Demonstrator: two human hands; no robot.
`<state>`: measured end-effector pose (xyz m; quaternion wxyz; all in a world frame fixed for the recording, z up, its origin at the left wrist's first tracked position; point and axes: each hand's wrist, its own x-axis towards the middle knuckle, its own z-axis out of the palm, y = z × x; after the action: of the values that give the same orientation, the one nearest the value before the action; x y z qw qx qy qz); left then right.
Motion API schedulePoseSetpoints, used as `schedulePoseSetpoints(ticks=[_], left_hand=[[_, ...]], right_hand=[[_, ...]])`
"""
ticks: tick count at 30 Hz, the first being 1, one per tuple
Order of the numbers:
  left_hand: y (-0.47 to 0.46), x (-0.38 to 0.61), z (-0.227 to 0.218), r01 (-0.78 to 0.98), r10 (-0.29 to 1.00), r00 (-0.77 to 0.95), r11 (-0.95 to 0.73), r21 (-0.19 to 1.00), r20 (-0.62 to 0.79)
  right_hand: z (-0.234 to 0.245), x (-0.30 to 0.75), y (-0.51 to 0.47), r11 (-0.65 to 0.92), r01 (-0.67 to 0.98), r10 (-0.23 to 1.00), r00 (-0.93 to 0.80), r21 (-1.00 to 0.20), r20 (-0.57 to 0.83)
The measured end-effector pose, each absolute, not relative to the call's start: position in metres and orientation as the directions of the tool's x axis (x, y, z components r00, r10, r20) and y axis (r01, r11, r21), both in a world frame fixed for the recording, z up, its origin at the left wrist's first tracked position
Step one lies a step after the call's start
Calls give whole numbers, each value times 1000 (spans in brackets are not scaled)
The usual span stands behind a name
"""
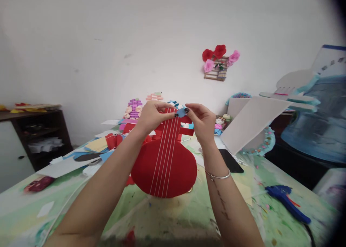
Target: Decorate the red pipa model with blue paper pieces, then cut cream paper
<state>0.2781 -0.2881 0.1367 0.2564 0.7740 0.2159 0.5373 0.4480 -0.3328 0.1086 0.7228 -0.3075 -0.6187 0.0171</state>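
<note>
A small round blue paper disc is pinched between my two hands, above the neck of a red instrument-shaped craft. My left hand has its thumb tip at the disc's left edge, its fingers curled over the neck. The thumb and forefinger of my right hand close on the disc's right edge. Below them, the red guitar-like craft shows its broad rounded body toward me, with several thin white strings running along it up to the neck. What supports the craft is hidden.
Paper scraps lie heaped at left on the paint-stained green tablecloth. At right are a blue glue gun, a black tablet-like slab, leaning white boards and a large water jug. A purple craft stands behind.
</note>
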Motion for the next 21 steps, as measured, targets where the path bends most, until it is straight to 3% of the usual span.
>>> schedulePoseSetpoints(ticks=[4, 6, 8, 14, 21], left_hand=[[-286, 270, 134, 51, 641, 274, -754, 655, 717], [-286, 266, 133, 31, 667, 259, -729, 684, 699], [-287, 263, 133, 17, 689, 251, -705, 709, 680], [-294, 264, 134, 35, 741, 225, -656, 754, 633], [-304, 258, 134, 38, 801, 147, -591, 806, 580]], right_hand=[[79, 480, -331, 700, 313, 549, 340, -642, 764], [48, 504, -327, 455, 443, 644, 435, -772, 629], [10, 525, -326, 320, 486, 695, 463, -813, 550], [-75, 548, -329, 35, 609, 839, 413, -792, 355], [-89, 550, -330, -81, 703, 904, 351, -707, 246]])
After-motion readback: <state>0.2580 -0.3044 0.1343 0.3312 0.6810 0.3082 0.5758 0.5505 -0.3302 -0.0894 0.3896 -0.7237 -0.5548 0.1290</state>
